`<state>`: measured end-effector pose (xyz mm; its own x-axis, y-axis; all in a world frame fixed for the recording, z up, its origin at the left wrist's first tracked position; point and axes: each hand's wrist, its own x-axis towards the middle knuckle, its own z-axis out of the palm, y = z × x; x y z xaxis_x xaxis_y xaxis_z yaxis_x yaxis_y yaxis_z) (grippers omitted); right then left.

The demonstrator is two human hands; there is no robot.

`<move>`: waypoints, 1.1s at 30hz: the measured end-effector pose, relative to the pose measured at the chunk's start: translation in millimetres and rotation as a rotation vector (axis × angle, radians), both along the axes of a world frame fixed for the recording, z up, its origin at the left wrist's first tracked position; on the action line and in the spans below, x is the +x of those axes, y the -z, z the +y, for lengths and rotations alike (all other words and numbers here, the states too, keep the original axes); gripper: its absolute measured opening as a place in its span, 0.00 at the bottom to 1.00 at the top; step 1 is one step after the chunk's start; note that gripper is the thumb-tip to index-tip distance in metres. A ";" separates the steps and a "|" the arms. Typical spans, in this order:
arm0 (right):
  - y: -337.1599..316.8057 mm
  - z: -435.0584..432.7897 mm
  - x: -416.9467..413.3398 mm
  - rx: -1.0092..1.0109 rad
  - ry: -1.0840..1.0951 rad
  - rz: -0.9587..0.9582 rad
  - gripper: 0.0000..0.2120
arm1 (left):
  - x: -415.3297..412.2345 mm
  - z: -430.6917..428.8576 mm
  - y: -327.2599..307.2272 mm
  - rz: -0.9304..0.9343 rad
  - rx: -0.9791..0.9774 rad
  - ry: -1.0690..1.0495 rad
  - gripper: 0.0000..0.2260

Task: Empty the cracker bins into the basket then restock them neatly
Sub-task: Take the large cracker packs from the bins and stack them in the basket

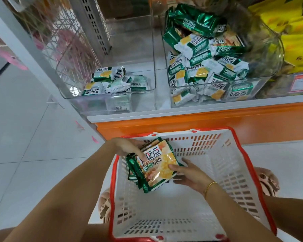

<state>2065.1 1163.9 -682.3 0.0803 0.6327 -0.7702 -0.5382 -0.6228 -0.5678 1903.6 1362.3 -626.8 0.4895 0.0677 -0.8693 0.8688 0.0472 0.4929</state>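
- Basket (208, 151): white slotted walls, red rim.
- Cracker packets (156, 165): glossy green and white wrappers, yellow cracker print, dark lettering.
- Shelf (217, 123): orange front, white lip.
- Bags (294, 37): bright yellow.
- Bracelet (210, 186): gold.
- Floor (24, 137): pale grey tiles.

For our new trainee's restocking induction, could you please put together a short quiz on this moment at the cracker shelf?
1. Multiple choice: of the left bin and the right bin, which is fuller? A) left B) right C) both equal
2. True or false: the basket is already heaped to the rim.
3. Short answer: what do the left hand and the right hand hold between them, and where?

Key
1. B.
2. False: its floor is mostly bare.
3. A stack of cracker packs, gripped from both sides over the basket's left part.
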 end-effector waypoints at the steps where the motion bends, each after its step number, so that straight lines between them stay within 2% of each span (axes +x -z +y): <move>1: 2.0 1.7 2.9 0.010 -0.007 0.010 0.41 | 4.4 2.2 -0.3 -0.013 0.007 0.042 0.30; 4: 0.9 8.3 -2.1 0.045 -0.032 0.054 0.25 | 12.8 9.3 0.9 -0.032 0.092 0.087 0.29; 8: 4.2 18.6 -24.1 0.058 -0.008 0.138 0.16 | 17.4 2.3 -5.5 -0.033 0.581 0.093 0.20; 10: 1.5 24.9 -33.2 0.038 0.007 0.114 0.16 | 12.4 -17.5 -12.0 -0.040 0.791 -0.095 0.15; 14: -12.2 28.9 -44.8 0.003 -0.091 -0.097 0.13 | -12.1 -85.9 -14.5 -0.055 0.977 -0.645 0.13; 17: -17.2 30.8 -50.3 -0.018 -0.248 -0.346 0.13 | -22.7 -126.0 -6.3 -0.036 0.893 -0.741 0.08; 19: -17.8 34.7 -55.1 0.022 -0.357 -0.476 0.14 | -28.7 -132.7 -0.6 0.090 0.658 -0.753 0.07; 22: -23.5 43.5 -62.8 0.070 -0.537 -0.610 0.23 | -35.9 -131.7 6.4 0.154 0.174 -0.937 0.18; 25: -26.2 49.5 -64.3 0.012 -0.672 -0.667 0.32 | -31.8 -127.7 17.5 -0.030 -0.040 -1.203 0.26; 27: -32.0 48.1 -57.8 -0.018 -0.741 -0.695 0.35 | -27.2 -124.8 15.8 -0.063 -0.042 -1.251 0.28; 30: -47.6 46.9 -37.8 -0.016 -0.839 -0.816 0.31 | -26.2 -123.5 0.6 0.044 0.023 -1.082 0.27; 31: -59.2 46.8 -29.4 -0.003 -0.878 -0.878 0.26 | -27.3 -121.7 -7.1 0.077 0.069 -0.996 0.23; 33: -94.8 44.6 -12.1 0.066 -0.917 -0.989 0.18 | -25.4 -114.3 -28.3 0.062 0.224 -0.860 0.10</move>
